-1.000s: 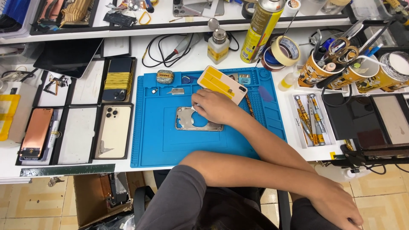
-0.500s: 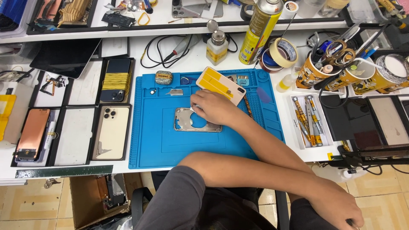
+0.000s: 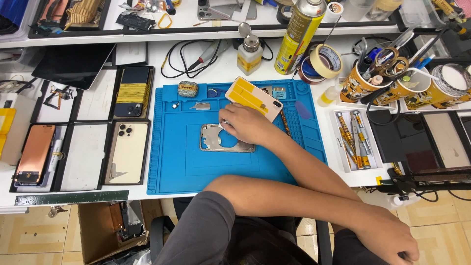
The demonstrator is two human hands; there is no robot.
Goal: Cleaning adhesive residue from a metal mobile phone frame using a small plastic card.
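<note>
The right hand (image 3: 248, 125) rests fingers-down on the metal frame (image 3: 221, 140) lying mid-mat (image 3: 171, 167), grip hidden, so it likely pays to press flat and steady while the left hand (image 3: 387, 240) hangs off the bench, loosely curled.

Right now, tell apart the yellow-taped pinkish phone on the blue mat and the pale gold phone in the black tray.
The yellow-taped pinkish phone lies askew on the blue mat; the pale gold phone lies straight in its black tray. The first wears yellow tape, the second none. Both lie back up, camera lenses showing.
</note>
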